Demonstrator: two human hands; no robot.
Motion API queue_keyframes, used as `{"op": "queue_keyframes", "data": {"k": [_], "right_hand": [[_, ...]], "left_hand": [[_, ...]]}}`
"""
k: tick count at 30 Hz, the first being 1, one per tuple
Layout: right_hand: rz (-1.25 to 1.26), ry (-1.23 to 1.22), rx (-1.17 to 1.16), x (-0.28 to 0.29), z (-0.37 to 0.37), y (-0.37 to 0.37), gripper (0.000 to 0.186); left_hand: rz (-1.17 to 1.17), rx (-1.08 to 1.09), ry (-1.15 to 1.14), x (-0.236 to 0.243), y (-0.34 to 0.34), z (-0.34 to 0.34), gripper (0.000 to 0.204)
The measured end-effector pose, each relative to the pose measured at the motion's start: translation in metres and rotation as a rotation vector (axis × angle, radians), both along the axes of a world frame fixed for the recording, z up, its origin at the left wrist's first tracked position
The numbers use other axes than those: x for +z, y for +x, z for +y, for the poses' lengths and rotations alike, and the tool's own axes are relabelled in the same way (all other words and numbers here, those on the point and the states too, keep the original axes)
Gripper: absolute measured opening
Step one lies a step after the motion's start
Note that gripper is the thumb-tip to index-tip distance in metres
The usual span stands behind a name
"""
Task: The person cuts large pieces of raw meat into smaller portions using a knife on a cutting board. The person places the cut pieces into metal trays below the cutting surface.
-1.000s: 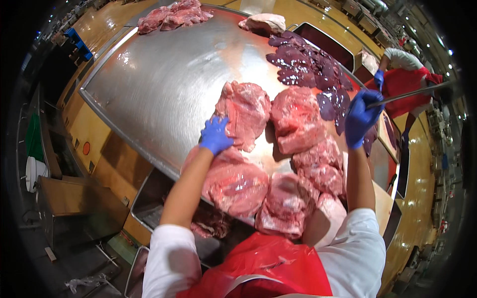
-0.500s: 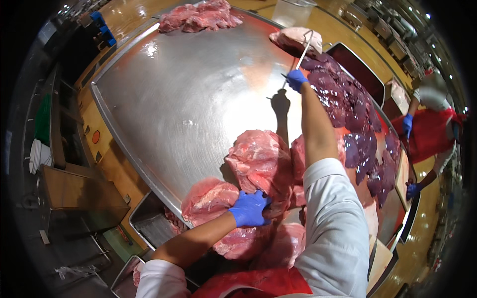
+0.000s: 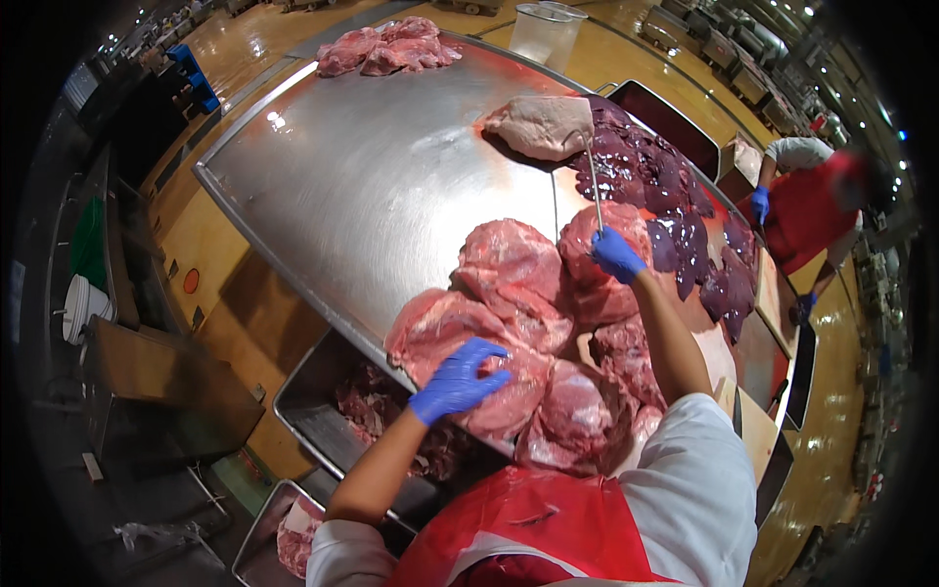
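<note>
My right hand (image 3: 618,256), in a blue glove, is closed around a long, thin metal meat hook (image 3: 595,181). The hook's far end meets the right edge of a pale, fat-covered piece of meat (image 3: 541,127) lying on the metal table (image 3: 381,157). Beneath that hand are large pink cuts of meat (image 3: 602,230). My left hand (image 3: 460,380), also blue-gloved, rests over a pink cut (image 3: 445,328) at the near table edge, its thumb and fingers curved and apart. Nothing shows in its grasp.
Dark purple livers (image 3: 646,157) cover the table's right side. More pink meat (image 3: 386,47) lies at the far left corner. A metal tub (image 3: 313,411) with meat scraps stands below the near left edge. A co-worker in a red apron (image 3: 807,215) is at the right.
My right hand has drawn back toward me with the meat hook, and the pale piece has slid nearer and left. My left hand has come out from between the cuts and opened.
</note>
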State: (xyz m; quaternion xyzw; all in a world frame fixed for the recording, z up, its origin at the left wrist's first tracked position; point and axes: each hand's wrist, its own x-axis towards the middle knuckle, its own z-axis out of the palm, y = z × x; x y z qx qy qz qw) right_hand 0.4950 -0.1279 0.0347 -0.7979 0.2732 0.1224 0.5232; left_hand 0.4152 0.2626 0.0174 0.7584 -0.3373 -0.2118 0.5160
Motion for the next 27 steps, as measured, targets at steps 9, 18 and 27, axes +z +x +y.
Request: {"op": "queue_keyframes", "data": {"k": [9,18,27], "right_hand": [[-0.017,0.126,-0.139,0.097,0.028,-0.252,0.022],[-0.920,-0.217,-0.522,0.073,0.100,-0.216,0.007],[-1.509,-0.057,-0.447,0.119,0.132,-0.050,0.023]], "left_hand": [[-0.083,0.380,0.187,-0.017,-0.095,0.192,0.034],[-0.024,0.329,0.135,0.005,-0.112,0.225,0.040],[-0.192,0.478,0.562,0.009,0.103,0.179,0.059]]}}
